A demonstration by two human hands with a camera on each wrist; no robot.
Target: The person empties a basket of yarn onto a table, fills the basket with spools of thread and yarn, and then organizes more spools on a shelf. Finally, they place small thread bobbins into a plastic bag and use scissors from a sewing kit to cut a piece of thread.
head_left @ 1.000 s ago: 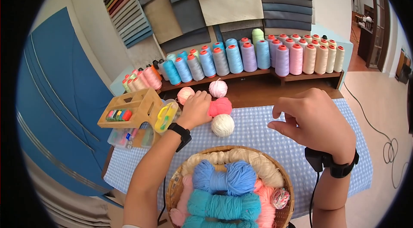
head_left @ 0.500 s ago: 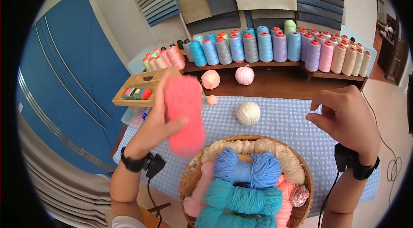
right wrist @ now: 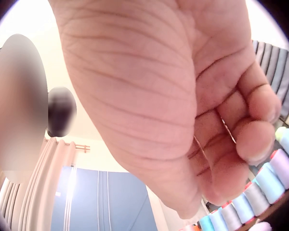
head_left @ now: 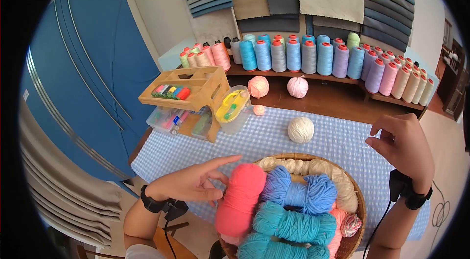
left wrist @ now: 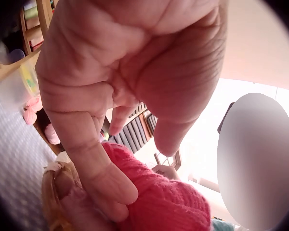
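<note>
At the basket's left edge, our left hand (head_left: 193,180) is loosely spread, index finger stretched out over the coral-red skein (head_left: 241,200), thumb apart from it. We see the skein just beyond our fingers, on the side toward the basket's middle; in the left wrist view two fingertips lie against its near side, without closing round it. It stands tilted at the left of the wicker basket (head_left: 350,245), beside the blue skein (head_left: 299,193) and the upper teal skein (head_left: 293,225), with some pink yarn partly hidden under its lower end. Cream yarn (head_left: 338,180) curves along the basket's far rim, and a multicoloured ball (head_left: 351,225) sits at the right. Our right hand (head_left: 401,141) hangs over the cloth to the right, well apart from the skein, fingers loosely bent; we cannot tell what the pale bit near its fingertips is. Farther out, a white ball (head_left: 300,130) rests on the checked cloth (head_left: 196,156) of the bench (head_left: 338,102), with a small peach ball (head_left: 259,110) near the yellow-lidded container (head_left: 232,107) and wooden rack (head_left: 215,92). Behind, we have a larger peach ball (head_left: 258,87) and a pale pink ball (head_left: 297,87) below the shelf of thread spools (head_left: 293,56).
</note>
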